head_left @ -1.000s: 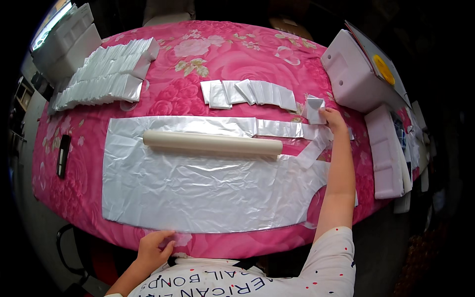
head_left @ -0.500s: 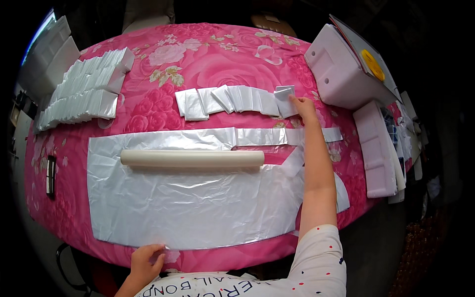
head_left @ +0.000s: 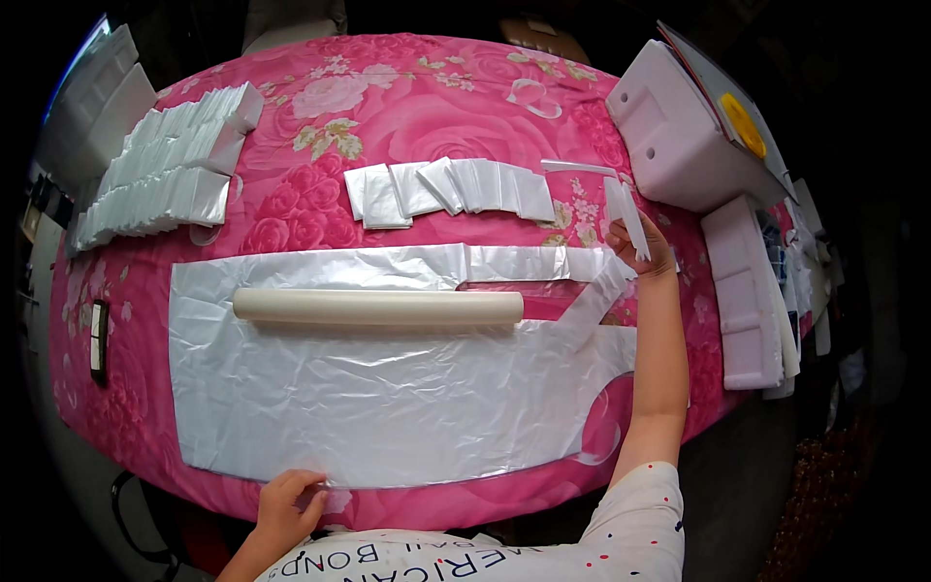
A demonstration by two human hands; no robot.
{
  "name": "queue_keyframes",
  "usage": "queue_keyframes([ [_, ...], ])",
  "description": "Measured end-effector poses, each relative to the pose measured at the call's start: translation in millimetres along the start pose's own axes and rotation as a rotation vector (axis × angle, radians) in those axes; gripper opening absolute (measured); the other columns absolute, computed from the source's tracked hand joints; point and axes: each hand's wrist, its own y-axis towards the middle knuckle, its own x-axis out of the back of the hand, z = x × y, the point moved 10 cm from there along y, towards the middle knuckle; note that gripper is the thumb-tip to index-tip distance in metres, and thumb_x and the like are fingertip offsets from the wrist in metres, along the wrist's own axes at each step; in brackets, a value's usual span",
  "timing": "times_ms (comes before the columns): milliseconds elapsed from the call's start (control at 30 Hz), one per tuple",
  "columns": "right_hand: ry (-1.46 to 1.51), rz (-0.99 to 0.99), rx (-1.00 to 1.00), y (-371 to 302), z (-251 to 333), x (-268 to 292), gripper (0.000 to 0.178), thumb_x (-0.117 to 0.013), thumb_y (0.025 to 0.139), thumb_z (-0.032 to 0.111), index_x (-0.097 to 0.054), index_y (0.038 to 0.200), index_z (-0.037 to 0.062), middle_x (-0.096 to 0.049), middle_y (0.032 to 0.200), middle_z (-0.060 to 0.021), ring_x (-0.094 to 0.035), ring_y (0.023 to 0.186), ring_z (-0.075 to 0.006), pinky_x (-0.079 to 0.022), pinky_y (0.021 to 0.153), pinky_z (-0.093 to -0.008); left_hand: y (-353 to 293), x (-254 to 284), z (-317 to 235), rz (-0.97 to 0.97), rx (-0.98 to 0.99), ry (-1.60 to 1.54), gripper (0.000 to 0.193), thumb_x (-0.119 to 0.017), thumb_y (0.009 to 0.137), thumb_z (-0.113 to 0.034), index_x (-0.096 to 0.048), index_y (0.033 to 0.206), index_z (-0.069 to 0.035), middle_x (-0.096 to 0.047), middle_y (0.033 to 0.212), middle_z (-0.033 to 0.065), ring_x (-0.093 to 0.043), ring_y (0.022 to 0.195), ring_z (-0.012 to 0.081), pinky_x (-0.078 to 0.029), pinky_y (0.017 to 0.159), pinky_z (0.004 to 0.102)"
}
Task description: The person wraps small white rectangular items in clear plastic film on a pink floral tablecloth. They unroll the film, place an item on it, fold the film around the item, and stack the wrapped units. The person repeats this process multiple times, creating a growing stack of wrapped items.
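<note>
A thin folded packet of white plastic (head_left: 628, 215) stands edge-on in my right hand (head_left: 642, 247), its fingers closed on the lower end. A white plastic apron (head_left: 388, 398) with a curved cut-out and straps lies spread across the near half of the table. Across its upper part rests a long cream-coloured tube (head_left: 378, 307). At the apron's front edge my left hand (head_left: 288, 509) lies with thumb and forefinger apart, holding nothing visible. Beyond the apron, a row of overlapping folded packets (head_left: 451, 189) lies flat. To its right is a thin white folded strip (head_left: 579, 167).
Many folded packets (head_left: 170, 155) stand stacked in rows at the left. White foam boxes (head_left: 669, 126) stand at the right, one with a yellow ring-shaped object (head_left: 743, 124). A small dark-framed object (head_left: 99, 341) lies near the left edge of the pink floral tablecloth (head_left: 446, 116).
My right hand has moved right and nearer, lifting a folded packet off the right end of the row. The apron's right part and strap show more now. My left hand has hardly moved.
</note>
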Motion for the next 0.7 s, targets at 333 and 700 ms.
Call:
queue_keyframes([
  [333,0.087,0.103,-0.111,4,-6,-21,0.02,-0.057,0.089,0.025,-0.061,0.095,0.0067,-0.058,0.07,0.0001,-0.05,0.052,-0.0079,-0.042,0.047,-0.0232,-9,0,5,-0.007,0.017,-0.034,0.024,-0.067,0.071,-0.004,-0.063,0.094,-0.003,-0.063,0.085,0.0118,-0.063,0.075,0.0247,-0.05,0.065,0.031],
  [700,-0.302,-0.452,-0.269,38,-47,49,0.021,-0.062,0.086,0.027,-0.062,0.092,0.0071,-0.063,0.078,-0.0009,-0.058,0.061,-0.0097,-0.046,0.051,-0.0226,-8,-1,0,0.001,-0.051,0.039,0.022,-0.068,0.07,-0.006,-0.064,0.092,-0.003,-0.063,0.084,0.0124,-0.062,0.075,0.0271,-0.049,0.066,0.0324],
])
